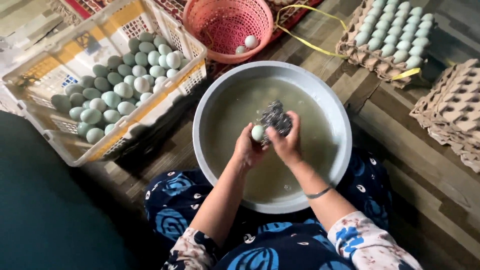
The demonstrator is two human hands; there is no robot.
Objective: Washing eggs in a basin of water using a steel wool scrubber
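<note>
Two hands over grey basin of murky water: left hand curled around pale egg, right hand gripping steel scourer against it. Crate of green eggs left, pink basket beyond.

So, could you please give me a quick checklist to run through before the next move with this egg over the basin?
1. Left hand has hold of the pale egg: ok.
2. Right hand grips the steel scouring pad against the egg: ok.
3. Both hands are over the grey basin of cloudy water: ok.
4. Egg shell is clean and uncracked: cannot tell, mostly covered by fingers.
5. Pink basket has room; only two eggs lie in it: ok.
6. White crate holds more greenish eggs beside the basin: ok.
</note>
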